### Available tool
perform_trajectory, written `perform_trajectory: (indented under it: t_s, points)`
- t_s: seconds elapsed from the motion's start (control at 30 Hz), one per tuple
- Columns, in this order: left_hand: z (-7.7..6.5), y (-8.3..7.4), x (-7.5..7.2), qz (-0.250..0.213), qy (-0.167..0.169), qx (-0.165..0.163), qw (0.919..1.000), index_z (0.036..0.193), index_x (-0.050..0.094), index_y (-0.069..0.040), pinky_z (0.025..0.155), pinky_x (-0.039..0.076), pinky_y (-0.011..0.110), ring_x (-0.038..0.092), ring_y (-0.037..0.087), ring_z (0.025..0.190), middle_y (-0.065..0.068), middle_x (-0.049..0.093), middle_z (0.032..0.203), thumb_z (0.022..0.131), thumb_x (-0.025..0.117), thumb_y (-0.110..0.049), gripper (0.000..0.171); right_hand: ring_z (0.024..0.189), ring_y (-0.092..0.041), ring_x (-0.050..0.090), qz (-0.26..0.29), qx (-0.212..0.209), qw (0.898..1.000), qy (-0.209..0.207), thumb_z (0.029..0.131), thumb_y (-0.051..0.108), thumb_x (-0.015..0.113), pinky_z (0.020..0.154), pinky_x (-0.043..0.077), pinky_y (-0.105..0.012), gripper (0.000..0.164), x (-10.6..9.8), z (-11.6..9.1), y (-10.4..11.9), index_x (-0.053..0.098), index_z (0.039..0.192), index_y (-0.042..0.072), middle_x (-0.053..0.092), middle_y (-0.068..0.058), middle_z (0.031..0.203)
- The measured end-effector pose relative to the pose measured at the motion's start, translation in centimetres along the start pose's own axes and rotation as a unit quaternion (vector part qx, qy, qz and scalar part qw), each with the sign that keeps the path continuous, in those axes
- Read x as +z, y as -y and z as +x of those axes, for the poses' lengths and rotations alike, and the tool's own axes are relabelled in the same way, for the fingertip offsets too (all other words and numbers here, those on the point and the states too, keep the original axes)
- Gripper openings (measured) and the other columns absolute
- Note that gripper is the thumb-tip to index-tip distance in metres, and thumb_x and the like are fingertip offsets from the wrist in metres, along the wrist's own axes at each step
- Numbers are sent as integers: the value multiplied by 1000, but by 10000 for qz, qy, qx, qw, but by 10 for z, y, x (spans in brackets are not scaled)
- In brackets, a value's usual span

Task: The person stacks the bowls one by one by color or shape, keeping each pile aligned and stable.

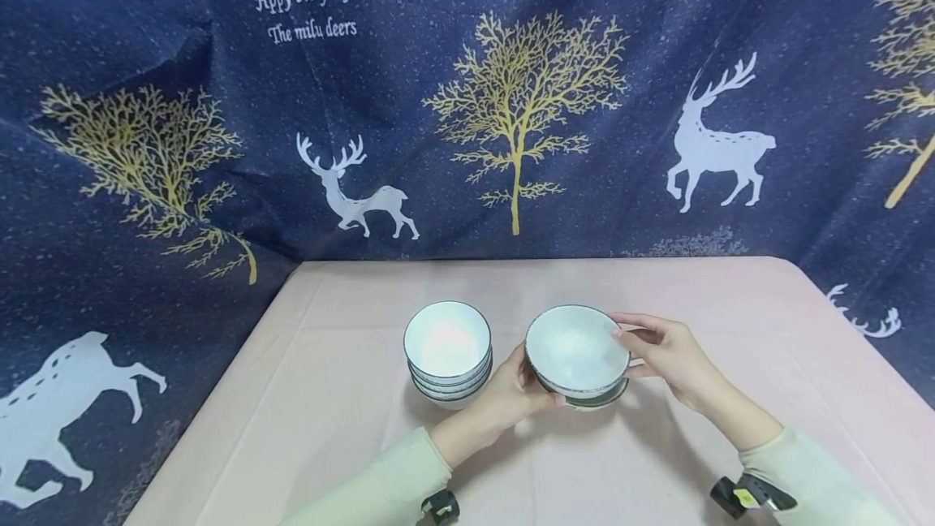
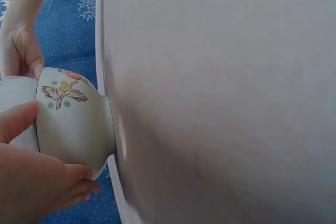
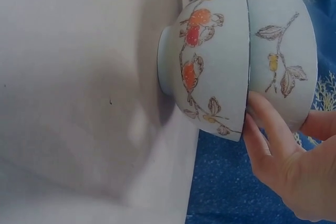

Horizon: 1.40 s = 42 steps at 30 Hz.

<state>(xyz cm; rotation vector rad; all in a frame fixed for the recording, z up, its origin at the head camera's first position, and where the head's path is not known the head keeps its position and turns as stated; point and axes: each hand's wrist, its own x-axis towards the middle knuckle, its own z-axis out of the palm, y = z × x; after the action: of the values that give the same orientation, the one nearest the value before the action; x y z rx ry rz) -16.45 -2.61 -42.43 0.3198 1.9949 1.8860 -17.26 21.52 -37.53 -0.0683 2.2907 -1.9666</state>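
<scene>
Two white bowls are in both hands, one above the other, right of the middle of the table. The upper bowl (image 1: 575, 346) sits tilted in the lower bowl (image 2: 73, 124), whose outside bears painted leaves and berries. My right hand (image 1: 674, 357) grips the upper bowl, thumb on its rim and fingers along its outer wall (image 3: 283, 56). With thumb near the rim and fingers curled round the wall, my left hand (image 1: 504, 396) holds the lower bowl. Its foot (image 3: 165, 61) is close over the table. Inside the lower bowl, only a dark sliver shows.
A stack of several matching white bowls (image 1: 447, 339) stands upright just left of the left hand. Pale pink cloth covers the table (image 1: 351, 307). Behind it hangs a dark blue curtain (image 1: 584, 217) printed with deer and trees.
</scene>
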Motion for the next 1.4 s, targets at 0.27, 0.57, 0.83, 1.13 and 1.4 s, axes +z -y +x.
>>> perform_trajectory:
  t_s: [0.27, 0.57, 0.83, 1.13, 1.4]
  points:
    - [0, -1, 3, 111, -80, -127, 9998, 154, 17, -8, 116, 24, 48, 24, 38, 141, 18, 23, 156, 75, 80, -6, 101, 84, -26, 70, -292, -63, 9996, 28, 94, 13, 61, 72, 61, -38, 51, -1, 1, -2, 44, 135, -13, 59, -34, 116]
    - [0, -2, 3, 154, -144, -219, 9995, 154, 16, -8, 116, 23, 48, 25, 37, 141, 18, 22, 156, 73, 81, -6, 103, 78, -25, 69, -647, -173, 9977, 36, 92, 6, 62, 67, 62, -36, 46, -2, 2, 0, 47, 130, -16, 63, -31, 106]
    - [2, -2, 2, 176, -243, -196, 9994, 153, 18, -7, 117, 19, 48, 22, 36, 143, 17, 20, 157, 72, 82, -4, 104, 74, -26, 69, -942, -174, 9954, 12, 90, 5, 65, 65, 62, -35, 43, -4, 6, -1, 52, 126, -15, 67, -25, 98]
    - [5, -3, 2, 292, -205, 164, 9992, 153, 19, -8, 118, 19, 43, 21, 31, 144, 15, 21, 157, 71, 81, -1, 104, 69, -24, 68, -1082, -165, 9940, 66, 89, 4, 66, 63, 62, -34, 43, -5, 8, -1, 53, 124, -18, 65, -21, 89]
    - [3, -7, 4, 541, -236, 369, 9976, 153, 16, -3, 117, 22, 39, 22, 30, 143, 16, 21, 157, 69, 83, -1, 107, 69, -22, 68, -1306, -165, 9913, 23, 89, 4, 66, 66, 62, -37, 40, -7, 6, 0, 55, 122, -16, 66, -17, 86]
